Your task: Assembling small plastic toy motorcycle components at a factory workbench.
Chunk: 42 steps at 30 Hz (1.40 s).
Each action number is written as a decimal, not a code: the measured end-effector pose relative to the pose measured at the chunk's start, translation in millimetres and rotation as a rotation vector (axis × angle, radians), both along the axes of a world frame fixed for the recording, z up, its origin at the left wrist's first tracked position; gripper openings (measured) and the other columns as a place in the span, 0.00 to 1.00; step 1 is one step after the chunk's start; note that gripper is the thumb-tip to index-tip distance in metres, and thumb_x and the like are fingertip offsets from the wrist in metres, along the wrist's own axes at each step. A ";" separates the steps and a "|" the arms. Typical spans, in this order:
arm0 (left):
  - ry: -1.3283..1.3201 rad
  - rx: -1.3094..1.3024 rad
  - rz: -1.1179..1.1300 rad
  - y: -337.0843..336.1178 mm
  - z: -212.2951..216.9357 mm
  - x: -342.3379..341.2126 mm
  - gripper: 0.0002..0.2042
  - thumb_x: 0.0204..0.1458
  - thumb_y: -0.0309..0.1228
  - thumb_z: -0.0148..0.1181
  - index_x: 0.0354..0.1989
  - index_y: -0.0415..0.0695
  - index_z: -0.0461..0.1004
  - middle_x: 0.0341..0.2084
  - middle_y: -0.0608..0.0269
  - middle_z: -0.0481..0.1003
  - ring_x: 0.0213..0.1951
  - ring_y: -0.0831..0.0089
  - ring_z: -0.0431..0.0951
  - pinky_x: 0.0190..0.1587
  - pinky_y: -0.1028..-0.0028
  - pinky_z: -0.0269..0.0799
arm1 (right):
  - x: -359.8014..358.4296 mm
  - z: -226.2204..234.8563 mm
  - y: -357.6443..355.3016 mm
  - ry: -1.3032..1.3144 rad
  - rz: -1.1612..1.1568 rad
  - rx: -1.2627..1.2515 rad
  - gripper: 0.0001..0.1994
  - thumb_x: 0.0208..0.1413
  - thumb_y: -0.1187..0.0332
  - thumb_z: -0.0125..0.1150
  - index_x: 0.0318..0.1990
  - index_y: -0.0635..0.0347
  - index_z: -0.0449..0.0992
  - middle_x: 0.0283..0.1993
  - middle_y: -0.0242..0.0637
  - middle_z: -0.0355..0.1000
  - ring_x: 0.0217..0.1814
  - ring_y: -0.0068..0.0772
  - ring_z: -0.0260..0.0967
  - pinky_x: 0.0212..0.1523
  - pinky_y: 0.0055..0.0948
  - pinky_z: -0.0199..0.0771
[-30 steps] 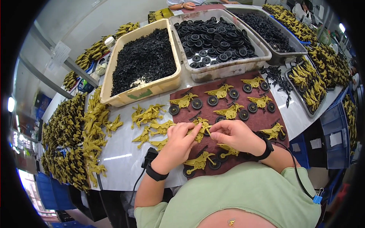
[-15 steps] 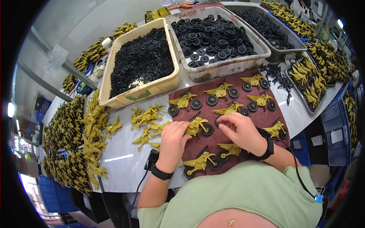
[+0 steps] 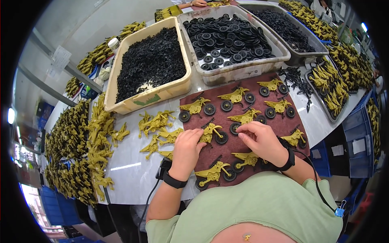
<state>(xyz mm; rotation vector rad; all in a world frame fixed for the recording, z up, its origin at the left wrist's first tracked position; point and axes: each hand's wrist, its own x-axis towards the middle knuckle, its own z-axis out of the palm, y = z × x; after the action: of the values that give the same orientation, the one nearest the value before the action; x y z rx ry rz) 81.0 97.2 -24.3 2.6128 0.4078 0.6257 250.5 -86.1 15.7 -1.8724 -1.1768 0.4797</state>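
On a dark red mat (image 3: 279,131) lie several yellow toy motorbike bodies with black wheels. My left hand (image 3: 187,148) rests on the mat's left part, its fingertips pressing on one yellow motorbike (image 3: 212,133) that has a black wheel. My right hand (image 3: 261,139) is beside it on the right, fingers curled with the tips near the same bike's wheel; whether it pinches a small part I cannot tell. Another assembled bike (image 3: 214,173) lies just below my hands.
A cream bin of small black parts (image 3: 150,65), a grey bin of black wheels (image 3: 229,38) and a third bin (image 3: 289,26) stand behind the mat. Loose yellow bodies (image 3: 156,129) lie left of it; big yellow piles (image 3: 77,150) flank both sides. Another person's hand (image 3: 198,3) shows at the back.
The bike under my hands now lies flat on the mat with a wheel on it. My left hand has slid a little left and my right hand has drawn back.
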 end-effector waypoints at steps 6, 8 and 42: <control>0.024 0.044 0.010 -1.1 0.4 -1.8 0.19 0.37 0.24 0.68 0.42 0.36 0.75 0.42 0.53 0.77 0.46 0.56 0.74 0.51 0.63 0.68 | 0.1 1.3 0.3 0.000 0.012 -0.003 0.08 0.55 0.70 0.60 0.41 0.62 0.76 0.34 0.41 0.73 0.31 0.36 0.71 0.34 0.30 0.72; 0.083 0.093 0.007 -2.9 5.5 -1.6 0.20 0.36 0.24 0.68 0.42 0.36 0.74 0.41 0.53 0.75 0.46 0.55 0.73 0.50 0.62 0.68 | 1.2 -0.9 0.1 -0.003 0.008 0.003 0.08 0.55 0.70 0.60 0.41 0.62 0.76 0.34 0.42 0.73 0.31 0.36 0.71 0.34 0.30 0.72; -0.305 -0.155 -0.243 -28.1 28.3 -6.0 0.13 0.41 0.26 0.69 0.36 0.39 0.77 0.28 0.60 0.76 0.30 0.64 0.74 0.35 0.69 0.67 | -15.1 10.0 18.1 0.234 0.269 0.097 0.13 0.45 0.82 0.64 0.41 0.63 0.74 0.37 0.37 0.72 0.42 0.32 0.74 0.42 0.27 0.73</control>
<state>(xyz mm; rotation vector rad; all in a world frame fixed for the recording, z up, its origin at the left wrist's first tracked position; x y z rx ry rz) 75.0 69.2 4.1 2.3224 0.0409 0.8535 235.3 -68.0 25.8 -1.5354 -1.2727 0.7548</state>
